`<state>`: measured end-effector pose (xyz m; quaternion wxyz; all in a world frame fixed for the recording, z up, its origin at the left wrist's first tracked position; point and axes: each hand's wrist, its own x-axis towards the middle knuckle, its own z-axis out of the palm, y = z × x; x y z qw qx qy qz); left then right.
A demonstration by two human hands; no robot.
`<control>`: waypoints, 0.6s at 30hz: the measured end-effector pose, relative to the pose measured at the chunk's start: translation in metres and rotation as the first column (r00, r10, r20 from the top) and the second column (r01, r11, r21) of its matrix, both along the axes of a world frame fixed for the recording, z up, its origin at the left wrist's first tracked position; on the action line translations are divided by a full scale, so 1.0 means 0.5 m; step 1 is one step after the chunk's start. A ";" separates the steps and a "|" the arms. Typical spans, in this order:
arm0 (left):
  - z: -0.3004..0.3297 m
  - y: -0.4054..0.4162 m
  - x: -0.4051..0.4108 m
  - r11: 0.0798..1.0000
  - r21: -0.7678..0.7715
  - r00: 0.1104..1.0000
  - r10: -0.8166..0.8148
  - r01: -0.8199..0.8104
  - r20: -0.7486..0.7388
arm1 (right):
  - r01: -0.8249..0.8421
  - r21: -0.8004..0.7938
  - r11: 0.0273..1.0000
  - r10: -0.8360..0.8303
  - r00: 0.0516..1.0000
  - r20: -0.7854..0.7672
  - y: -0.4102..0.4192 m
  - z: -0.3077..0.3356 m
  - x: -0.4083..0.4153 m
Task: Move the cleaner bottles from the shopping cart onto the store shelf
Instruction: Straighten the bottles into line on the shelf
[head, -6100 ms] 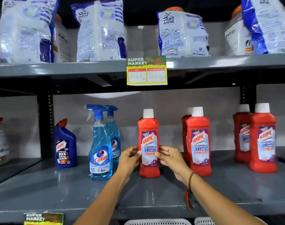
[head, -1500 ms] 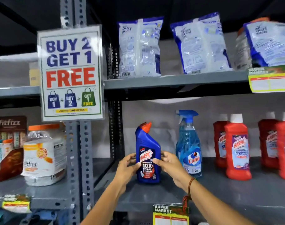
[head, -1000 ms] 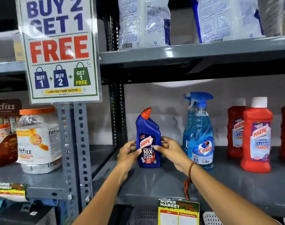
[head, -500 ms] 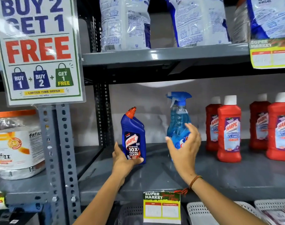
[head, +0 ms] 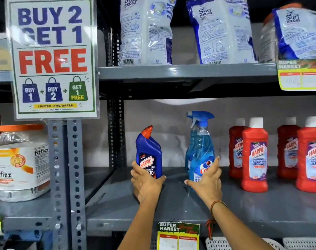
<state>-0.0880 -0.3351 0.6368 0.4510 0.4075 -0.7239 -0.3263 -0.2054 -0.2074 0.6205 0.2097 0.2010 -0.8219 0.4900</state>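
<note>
On the grey store shelf [head: 261, 210], middle tier, both hands are at work w/ two cleaner bottles. Left hand [head: 146, 184] wraps the base of the dark blue Harpic bottle [head: 148, 154], fingers curled round its lower part, thumb across the front; bottle looks tilted slightly left, base at or just off the shelf – can't tell which. Right hand [head: 206, 183] cups the blue Colin spray bottle [head: 200, 152] from the front, fingers spread up its right side, thumb out to the left; a 2nd sprayer stands just behind it. Red Harpic bottles [head: 254, 156] are lined up to the right, well apart from the hands. Cart not in view. Step in hand, I'd say: straightening/spacing bottles already shelved. Next move prob calls for setting the Harpic upright, label facing out, then letting go w/o knocking the top-heavy sprayer
</note>
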 end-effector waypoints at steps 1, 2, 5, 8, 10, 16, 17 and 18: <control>-0.001 0.000 0.000 1.000 0.002 1.000 0.003 -0.003 0.002 | 0.005 0.009 1.000 -0.005 1.000 0.003 0.000 0.000 0.001; -0.001 -0.001 0.000 1.000 0.005 1.000 0.006 -0.006 0.005 | 0.010 0.019 1.000 -0.010 1.000 0.003 -0.001 0.000 0.002; -0.001 -0.001 0.002 1.000 0.004 1.000 0.013 -0.013 0.009 | 0.019 0.034 0.999 -0.020 1.000 0.003 0.002 -0.001 0.002; -0.001 -0.002 0.004 1.000 0.006 1.000 0.019 -0.019 0.006 | 0.017 0.040 0.999 -0.017 1.000 0.002 0.003 -0.003 0.001; -0.001 -0.003 0.006 1.000 0.009 1.000 0.019 -0.019 -0.001 | 0.016 0.042 0.999 -0.016 1.000 0.002 0.003 -0.003 0.000; 0.000 0.000 0.011 1.000 -0.005 1.000 0.003 -0.003 -0.010 | -0.017 0.014 1.000 0.017 1.000 0.025 0.001 -0.004 0.003; -0.001 0.004 0.014 1.000 -0.011 1.000 -0.011 0.011 -0.009 | -0.032 -0.004 0.999 0.032 0.999 0.035 0.005 0.000 0.006; -0.004 0.006 0.020 1.000 -0.014 1.000 -0.026 0.026 -0.008 | -0.045 -0.016 0.999 0.046 0.998 0.041 0.006 0.002 0.009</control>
